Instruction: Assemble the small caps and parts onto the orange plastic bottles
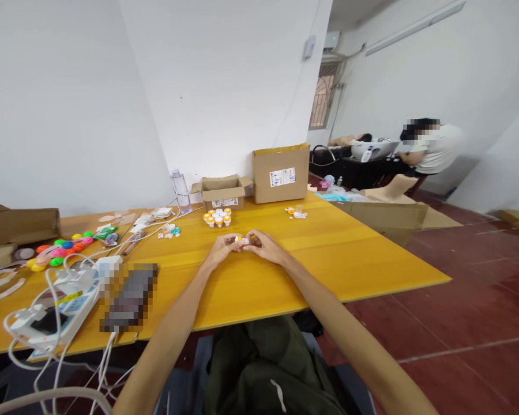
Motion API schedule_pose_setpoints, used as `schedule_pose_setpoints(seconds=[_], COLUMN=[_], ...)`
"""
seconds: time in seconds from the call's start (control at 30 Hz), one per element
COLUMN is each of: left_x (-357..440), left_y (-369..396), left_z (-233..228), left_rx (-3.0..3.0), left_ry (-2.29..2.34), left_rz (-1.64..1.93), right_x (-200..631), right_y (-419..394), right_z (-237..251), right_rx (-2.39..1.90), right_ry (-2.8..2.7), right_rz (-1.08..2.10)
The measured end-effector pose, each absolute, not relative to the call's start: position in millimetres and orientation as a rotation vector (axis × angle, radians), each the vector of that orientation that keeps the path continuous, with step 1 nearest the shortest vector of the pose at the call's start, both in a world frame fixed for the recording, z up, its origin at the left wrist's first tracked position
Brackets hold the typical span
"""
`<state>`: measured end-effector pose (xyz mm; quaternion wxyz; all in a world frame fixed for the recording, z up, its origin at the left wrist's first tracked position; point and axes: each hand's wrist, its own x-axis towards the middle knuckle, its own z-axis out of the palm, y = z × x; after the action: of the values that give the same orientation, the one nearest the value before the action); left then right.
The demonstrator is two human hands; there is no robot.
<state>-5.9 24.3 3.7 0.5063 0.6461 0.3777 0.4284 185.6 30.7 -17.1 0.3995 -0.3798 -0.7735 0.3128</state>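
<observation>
Both hands, left [219, 251] and right [263, 246], pinching one small white-and-orange piece [242, 240] over counter [328, 253]; best with fingers steady, close together.

Two hands meet over the middle of the yellow desk [350, 259]: the left hand [221, 249] and the right hand [263, 246], one small white-and-orange piece [242, 239] pinched between them. Toward the far edge stand two open cardboard boxes, a low one [222, 193] and a taller one [281, 173]. One clear water bottle [181, 190] stands beside the low box. In front of that box sits a cluster of white-and-orange capped pieces [218, 218], roughly nine (they overlap, so the count is unsure). Near the left edge lie about ten bright plastic discs [63, 249], one white power strip [56, 311] and two more cardboard boxes [23, 226].
</observation>
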Motion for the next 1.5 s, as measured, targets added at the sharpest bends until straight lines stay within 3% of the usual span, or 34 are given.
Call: schedule_pose_setpoints(seconds=[0.2,0.43,0.67,0.9,1.5], left_x=[-5.9,-6.1,-5.8,-6.7,-6.0], left_y=[24.2,25.8,25.0,24.8,23.3], left_z=[4.0,2.2,3.9,3.1,4.6], left_rx=[1.535,1.562,1.548,1.562,1.535], left_ry=[0.916,0.924,0.910,0.913,0.904], left_rz=[1.037,1.027,1.034,1.024,1.038], right_x=[186.7,185.5,186.8,186.9,185.9], right_y=[29.5,29.5,30.1,31.8,28.8], right_z=[-11.1,-15.0,-11.9,-18.0,-12.7], right_rx=[-0.916,-0.967,-0.915,-0.939,-0.928], right_ry=[-2.013,-1.960,-2.023,-1.962,-1.990], right_rz=[0.624,0.779,0.605,0.747,0.668])
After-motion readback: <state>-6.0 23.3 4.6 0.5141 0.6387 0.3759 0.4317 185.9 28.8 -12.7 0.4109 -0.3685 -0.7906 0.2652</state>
